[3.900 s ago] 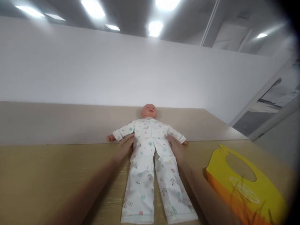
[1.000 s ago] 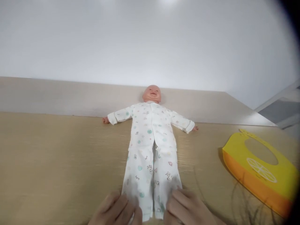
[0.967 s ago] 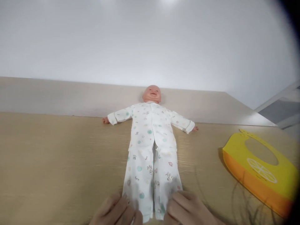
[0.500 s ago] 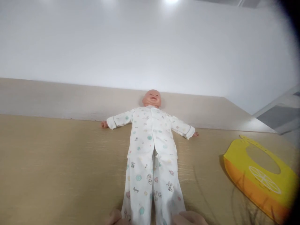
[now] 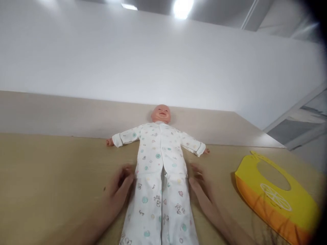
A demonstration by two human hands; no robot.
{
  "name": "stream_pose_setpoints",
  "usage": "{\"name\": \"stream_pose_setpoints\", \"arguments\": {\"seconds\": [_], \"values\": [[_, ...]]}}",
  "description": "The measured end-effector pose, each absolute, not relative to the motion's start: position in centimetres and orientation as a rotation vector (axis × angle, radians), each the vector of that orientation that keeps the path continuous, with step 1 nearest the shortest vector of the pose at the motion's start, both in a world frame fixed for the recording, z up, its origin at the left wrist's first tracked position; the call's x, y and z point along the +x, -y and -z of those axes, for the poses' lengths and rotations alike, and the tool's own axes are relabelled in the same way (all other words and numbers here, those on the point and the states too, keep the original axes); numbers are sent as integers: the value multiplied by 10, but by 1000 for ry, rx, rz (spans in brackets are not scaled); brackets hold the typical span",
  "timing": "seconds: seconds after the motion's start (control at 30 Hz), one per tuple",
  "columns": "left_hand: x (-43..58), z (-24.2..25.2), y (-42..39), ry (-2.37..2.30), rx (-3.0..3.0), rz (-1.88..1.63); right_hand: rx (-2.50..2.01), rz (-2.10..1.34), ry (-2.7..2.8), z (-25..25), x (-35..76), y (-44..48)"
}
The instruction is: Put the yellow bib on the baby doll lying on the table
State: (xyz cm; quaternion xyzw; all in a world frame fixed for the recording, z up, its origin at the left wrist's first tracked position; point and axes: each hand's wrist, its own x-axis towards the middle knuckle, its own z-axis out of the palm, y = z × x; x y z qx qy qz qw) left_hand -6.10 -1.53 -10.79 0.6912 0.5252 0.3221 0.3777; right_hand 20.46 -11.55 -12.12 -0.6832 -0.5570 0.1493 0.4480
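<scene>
While the doll [image 5: 160, 153] lies flat on its back along the middle of the wooden table [image 5: 51, 177], head toward the far wall and arms spread out, it is flanked at the waist by both hands. The left hand [image 5: 118, 190] is laid just beside the doll's hip, fingers apart and relaxed, its fingertips touching the edge of the white printed trousers [image 5: 159, 211]; nothing is gripped in it. The right hand [image 5: 201, 190] is placed on the other side of the doll, also spread flat with the fingers apart, against or just beside the trouser cloth, and nothing is held there either.

As far as can be judged, the dressing is largely done: the jacket [image 5: 159, 149] is closed down the front, the sleeves are pulled to the wrists, and the trousers are drawn up under the jacket hem. The trouser cuffs fall below the frame, so the feet cannot be checked. The yellow and orange bib [image 5: 276, 194] is left lying well apart from the doll, to its right, untouched and not yet put on.
</scene>
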Motion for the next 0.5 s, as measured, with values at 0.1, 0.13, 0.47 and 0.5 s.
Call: {"name": "stream_pose_setpoints", "arguments": {"seconds": [0.1, 0.13, 0.47, 0.5], "values": [[-35, 108, -16, -1347, 1760, -869, -1630, -606, 1245, 123, 203, 89], [-28, 109, -21, -1329, 1773, -864, -1614, -645, 1248, 123, 199, 85], [-27, 115, -9, -1146, 1836, -880, -1578, -693, 1283, 120, 184, 99], [-25, 115, -10, -1147, 1852, -898, -1602, -671, 1250, 121, 184, 99]]}}
